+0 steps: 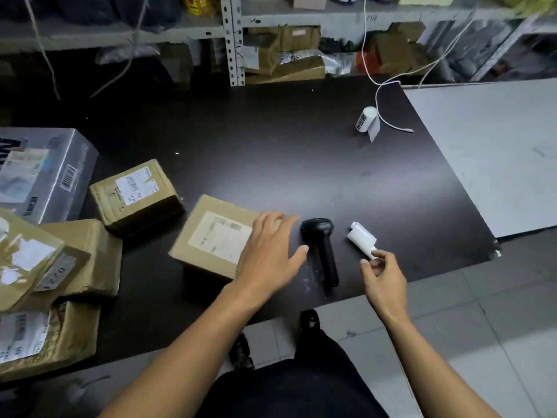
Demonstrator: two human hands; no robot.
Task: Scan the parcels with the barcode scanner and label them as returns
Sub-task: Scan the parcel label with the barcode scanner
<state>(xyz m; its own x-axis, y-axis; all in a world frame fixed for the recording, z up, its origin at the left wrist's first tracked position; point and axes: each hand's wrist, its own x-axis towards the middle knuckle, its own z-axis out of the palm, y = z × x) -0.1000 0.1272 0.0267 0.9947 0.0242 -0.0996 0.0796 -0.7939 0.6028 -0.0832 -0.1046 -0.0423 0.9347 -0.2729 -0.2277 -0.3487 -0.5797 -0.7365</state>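
A brown cardboard parcel [211, 236] with a white shipping label lies on the dark table [301, 164] near the front edge. My left hand [268, 254] rests flat over its right end, fingers spread. The black barcode scanner [322, 248] lies on the table just right of that hand, touched by neither hand. My right hand [382, 276] pinches the near end of a small white label roll [361, 239] to the scanner's right. A second white label roll [366, 119] with printed stickers stands at the far right of the table.
Several more brown parcels [135, 194] and a silver box [45, 173] are piled at the table's left. A white cable [391, 125] trails by the far roll. Shelves of boxes stand behind; a grey surface [497, 152] adjoins on the right.
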